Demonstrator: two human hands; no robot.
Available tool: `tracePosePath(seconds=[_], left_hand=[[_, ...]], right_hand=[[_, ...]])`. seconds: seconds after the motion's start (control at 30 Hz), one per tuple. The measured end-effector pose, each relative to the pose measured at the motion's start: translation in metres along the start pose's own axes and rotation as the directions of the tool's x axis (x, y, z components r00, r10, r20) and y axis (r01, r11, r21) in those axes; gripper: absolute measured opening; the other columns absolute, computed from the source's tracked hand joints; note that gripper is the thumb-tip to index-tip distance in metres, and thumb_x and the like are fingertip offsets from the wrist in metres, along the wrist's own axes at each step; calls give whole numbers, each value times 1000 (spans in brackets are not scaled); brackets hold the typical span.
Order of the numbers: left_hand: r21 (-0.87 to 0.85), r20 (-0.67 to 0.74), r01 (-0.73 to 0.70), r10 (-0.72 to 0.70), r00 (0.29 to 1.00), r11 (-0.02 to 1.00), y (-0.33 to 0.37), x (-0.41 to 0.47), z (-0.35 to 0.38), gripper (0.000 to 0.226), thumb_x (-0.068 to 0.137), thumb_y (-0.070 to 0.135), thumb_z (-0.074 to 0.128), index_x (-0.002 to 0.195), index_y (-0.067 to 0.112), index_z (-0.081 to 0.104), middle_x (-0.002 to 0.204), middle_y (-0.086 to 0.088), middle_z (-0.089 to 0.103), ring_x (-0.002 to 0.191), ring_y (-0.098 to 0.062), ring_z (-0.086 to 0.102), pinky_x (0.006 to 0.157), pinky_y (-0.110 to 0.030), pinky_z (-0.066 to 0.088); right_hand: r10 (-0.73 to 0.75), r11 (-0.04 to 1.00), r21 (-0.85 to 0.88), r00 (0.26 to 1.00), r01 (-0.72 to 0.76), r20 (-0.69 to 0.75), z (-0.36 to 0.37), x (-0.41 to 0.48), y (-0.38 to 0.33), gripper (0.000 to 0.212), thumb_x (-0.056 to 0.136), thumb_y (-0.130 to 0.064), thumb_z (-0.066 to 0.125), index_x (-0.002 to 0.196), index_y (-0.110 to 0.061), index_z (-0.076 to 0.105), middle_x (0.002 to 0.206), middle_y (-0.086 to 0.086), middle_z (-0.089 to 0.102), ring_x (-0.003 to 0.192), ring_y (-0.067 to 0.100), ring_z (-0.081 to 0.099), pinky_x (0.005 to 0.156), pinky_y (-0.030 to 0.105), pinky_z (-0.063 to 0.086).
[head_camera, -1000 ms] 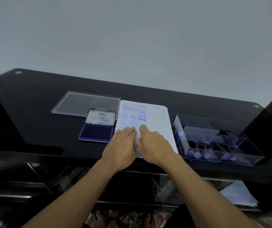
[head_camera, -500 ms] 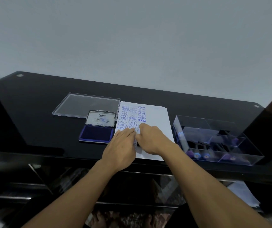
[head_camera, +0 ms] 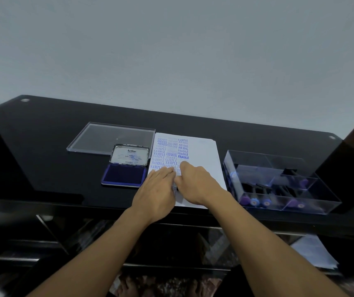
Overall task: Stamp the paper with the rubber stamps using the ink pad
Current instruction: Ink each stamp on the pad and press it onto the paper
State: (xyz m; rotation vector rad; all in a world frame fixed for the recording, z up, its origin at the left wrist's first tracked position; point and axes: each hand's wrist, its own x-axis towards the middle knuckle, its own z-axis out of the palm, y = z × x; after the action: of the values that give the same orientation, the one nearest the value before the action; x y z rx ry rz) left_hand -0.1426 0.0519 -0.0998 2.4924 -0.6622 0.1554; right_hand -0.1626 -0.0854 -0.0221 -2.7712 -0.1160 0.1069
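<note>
Though blue words (head_camera: pixel 171 151) covered the left half of the paper (head_camera: pixel 204 163), the right half was blank; the left hand (head_camera: pixel 156 189) pressed flat, fingers together, and the right hand (head_camera: pixel 195 183) curled, its hold unclear.

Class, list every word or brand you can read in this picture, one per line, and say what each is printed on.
"Artline": label inside the ink pad lid; the smaller print below it is unreadable.
"AMENDED": paper, top left.
"SAMPLE": paper, left columns.
"AIR MAIL": paper, third column.
"FRAGILE": paper, below AIR MAIL.
Middle-column imprints: too blurred to read.
</note>
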Motion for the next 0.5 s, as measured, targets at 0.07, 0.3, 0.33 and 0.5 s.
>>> tracePosePath(seconds=[0.07, 0.3, 0.33, 0.5], left_hand=[[-3, 9, 8, -8, 1000, 1000, 1, 0, -1, 56, 84, 20, 23, 129, 13, 55, 143, -2, 50, 138, -19, 38, 121, -45, 20], [-8, 25, 26, -26, 999, 1000, 7, -1, -6, 60, 82, 22, 21, 128, 13, 57, 148, -2, 47, 142, -17, 33, 123, -41, 16], [-11, 26, 29, -29, 999, 1000, 7, -1, -6, 58, 82, 22, 21, 126, 12, 57, 146, -3, 48, 141, -19, 35, 122, -42, 18], [-29, 56, 65, -63, 996, 997, 6, 0, -8, 52, 81, 20, 24, 118, 13, 59, 139, -5, 53, 136, -23, 41, 117, -46, 26]], right_hand=[[6, 1000, 0, 1000, -6, -5, 0, 0, 0, 18, 100, -30, 40, 88, -17, 36, 75, 0, 42, 79, 30, 46, 66, 38, 34], [23, 1000, 20, 1000, -23, -7, -1, 1, 0, 19, 101, -31, 39, 87, -18, 37, 84, 4, 49, 81, 29, 47, 67, 37, 35], [22, 999, 23, 1000, -22, -7, -1, 0, 0, 19, 101, -31, 39, 87, -18, 37, 85, 4, 50, 80, 28, 47, 67, 37, 35], [26, 1000, 16, 1000, -26, -10, -2, 1, 0, 19, 100, -32, 40, 88, -17, 38, 86, 4, 49, 81, 28, 48, 68, 37, 35]])
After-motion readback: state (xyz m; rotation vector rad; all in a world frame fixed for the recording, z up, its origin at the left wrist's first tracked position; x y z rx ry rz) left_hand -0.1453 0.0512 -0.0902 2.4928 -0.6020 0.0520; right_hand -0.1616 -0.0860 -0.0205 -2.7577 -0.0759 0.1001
